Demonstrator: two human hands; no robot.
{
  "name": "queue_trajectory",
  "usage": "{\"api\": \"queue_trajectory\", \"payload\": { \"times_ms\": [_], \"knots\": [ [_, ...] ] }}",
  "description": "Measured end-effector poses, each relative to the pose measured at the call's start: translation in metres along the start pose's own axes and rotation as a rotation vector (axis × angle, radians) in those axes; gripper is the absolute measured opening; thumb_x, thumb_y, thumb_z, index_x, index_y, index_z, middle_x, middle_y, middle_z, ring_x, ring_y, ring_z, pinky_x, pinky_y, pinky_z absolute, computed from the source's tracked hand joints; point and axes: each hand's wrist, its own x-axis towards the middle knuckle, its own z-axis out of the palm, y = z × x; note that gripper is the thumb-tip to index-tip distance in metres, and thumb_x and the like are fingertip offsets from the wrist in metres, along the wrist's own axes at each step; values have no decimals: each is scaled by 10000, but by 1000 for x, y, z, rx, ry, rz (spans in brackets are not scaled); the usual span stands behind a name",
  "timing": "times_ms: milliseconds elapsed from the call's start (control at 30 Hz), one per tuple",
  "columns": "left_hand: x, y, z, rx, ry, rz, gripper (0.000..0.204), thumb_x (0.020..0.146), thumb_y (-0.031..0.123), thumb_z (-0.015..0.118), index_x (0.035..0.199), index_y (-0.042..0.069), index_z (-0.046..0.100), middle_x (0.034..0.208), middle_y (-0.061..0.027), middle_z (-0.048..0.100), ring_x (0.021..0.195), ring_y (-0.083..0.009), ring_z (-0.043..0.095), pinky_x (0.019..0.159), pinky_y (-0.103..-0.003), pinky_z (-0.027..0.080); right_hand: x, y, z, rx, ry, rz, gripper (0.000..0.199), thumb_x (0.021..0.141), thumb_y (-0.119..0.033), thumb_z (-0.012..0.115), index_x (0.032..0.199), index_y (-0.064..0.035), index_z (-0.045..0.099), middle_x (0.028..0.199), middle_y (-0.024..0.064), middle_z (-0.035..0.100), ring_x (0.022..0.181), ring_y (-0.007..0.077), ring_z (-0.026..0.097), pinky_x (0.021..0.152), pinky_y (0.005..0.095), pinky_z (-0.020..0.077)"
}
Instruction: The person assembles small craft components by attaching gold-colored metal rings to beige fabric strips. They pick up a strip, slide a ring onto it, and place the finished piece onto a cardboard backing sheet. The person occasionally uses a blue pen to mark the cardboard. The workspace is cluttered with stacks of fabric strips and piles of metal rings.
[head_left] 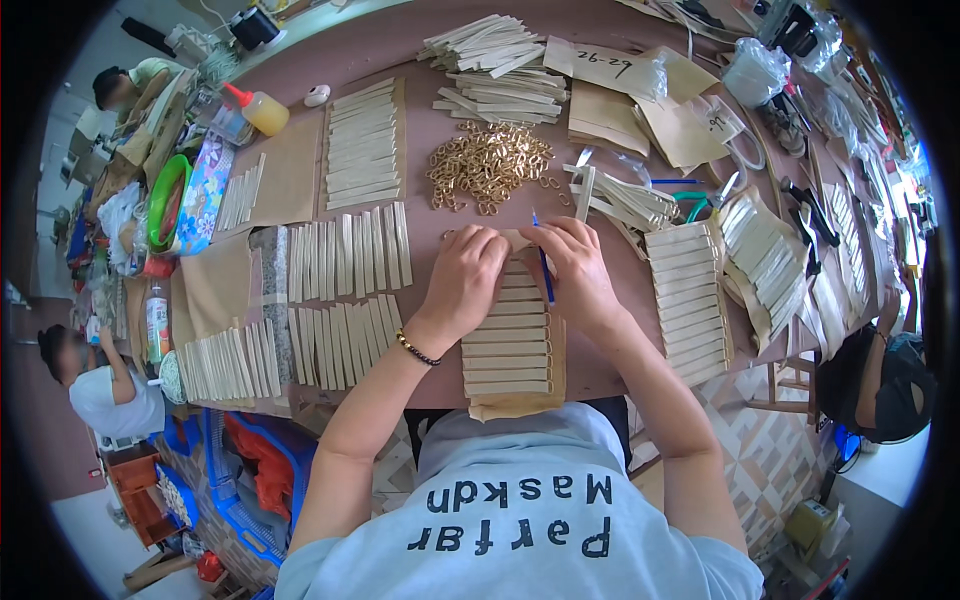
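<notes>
My left hand (466,272) is closed at the upper edge of a brown paper sheet (520,405), its fingertips pinching a small pale strip (516,240). From the other side my right hand (574,262) meets it, with a slim blue pen (546,272) held upright between the fingers. Pale leather-like strips (506,348) lie in a neat row across the sheet below my hands, their right ends lined along its edge. Just beyond my hands is a heap of gold metal rings (487,165), a few of them loose. My fingers hide the end of the pinched strip.
Rows of pale strips (350,250) lie at left, and more strip-covered sheets (690,300) at right. Bundled strips (500,95) sit at the back. Green-handled scissors (705,200), a yellow glue bottle (262,112) and a spray can (157,322) stand around. Other people work at both sides.
</notes>
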Motion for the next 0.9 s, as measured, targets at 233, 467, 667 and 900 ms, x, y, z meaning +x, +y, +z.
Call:
{"api": "queue_trajectory", "payload": {
  "times_ms": [233,467,667,900],
  "knots": [
    [16,-10,-34,-537,-387,-498,224,998,184,549,1025,-26,626,1067,-167,678,1028,-256,644,930,-362,473,2,2,-3,141,100,-139,217,761,-93,663,975,-66,641,864,84,635,869,289,626,836,413,475],
    [25,-36,-56,-1037,-667,-660,703,1065,515,213,1275,-40,590,1278,-144,619,1213,-236,560,1076,-347,389,-15,-35,-28,306,73,-127,279,773,-34,694,1045,-44,634,914,111,632,780,298,640,657,385,527],
    [18,-40,-48,-705,-708,-264,564,1029,480,411,1315,24,579,1447,-200,470,1354,-327,433,1121,-405,353,-31,-57,-71,492,235,-25,260,778,-6,710,1029,-46,652,862,91,650,708,199,634,654,312,515],
    [-21,6,-33,-161,-589,-125,638,943,489,584,1430,94,468,1573,-176,291,1451,-370,271,1203,-448,198,-45,-59,-104,723,407,26,311,847,45,724,1123,-58,624,978,145,699,787,276,699,714,330,568]
  ]
}}
